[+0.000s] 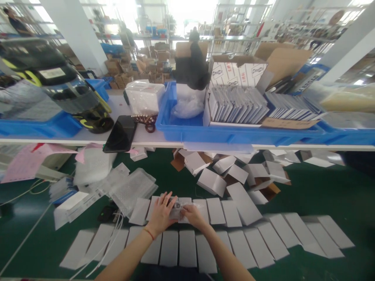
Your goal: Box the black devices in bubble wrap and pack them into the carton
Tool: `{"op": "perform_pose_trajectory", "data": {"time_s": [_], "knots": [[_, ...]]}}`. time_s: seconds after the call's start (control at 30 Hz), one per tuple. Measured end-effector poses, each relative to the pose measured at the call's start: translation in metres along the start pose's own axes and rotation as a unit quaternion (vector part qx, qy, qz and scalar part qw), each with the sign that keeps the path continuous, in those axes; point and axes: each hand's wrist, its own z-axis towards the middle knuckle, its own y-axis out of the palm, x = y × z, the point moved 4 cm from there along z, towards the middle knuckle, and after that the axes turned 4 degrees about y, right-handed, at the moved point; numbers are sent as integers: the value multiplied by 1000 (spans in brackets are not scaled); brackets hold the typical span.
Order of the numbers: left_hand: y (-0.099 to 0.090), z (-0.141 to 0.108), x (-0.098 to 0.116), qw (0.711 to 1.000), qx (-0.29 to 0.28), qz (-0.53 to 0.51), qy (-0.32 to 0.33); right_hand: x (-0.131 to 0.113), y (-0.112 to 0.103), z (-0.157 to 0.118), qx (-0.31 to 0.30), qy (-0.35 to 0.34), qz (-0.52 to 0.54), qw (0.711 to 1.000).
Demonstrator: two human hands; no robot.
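Observation:
My left hand (pixel 162 212) lies over a small dark round-faced device in clear plastic (pixel 177 205), its fingers curled around the left side. From the other side my right hand (pixel 191 215) pinches the clear plastic near the device. What the device is exactly, I cannot make out. Both hands are above a short row of white boxes (pixel 215 211) on the green tabletop. Closer to me runs a longer row of white boxes (pixel 187 248), partly hidden by my forearms.
Bubble wrap bags (pixel 133 189) and white cables (pixel 117 230) lie to the left. Loose open boxes (pixel 211 182) are heaped behind my hands. The shelf above holds a phone (pixel 120 133), a large bottle (pixel 63 86) and blue trays (pixel 234 135) with packed white sleeves (pixel 238 105).

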Motion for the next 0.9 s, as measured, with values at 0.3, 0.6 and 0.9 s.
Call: {"op": "perform_pose_trajectory", "data": {"time_s": [0.3,0.6,0.9], "knots": [[2,32,-11,916,-61,-329,-222,-47,-72,-39,231,-134,-123,956],[-10,36,28,781,-81,-561,-262,-21,-35,-30,95,53,278,954],[6,85,71,952,44,-288,-94,-11,-36,-39,86,124,580,801]]}}
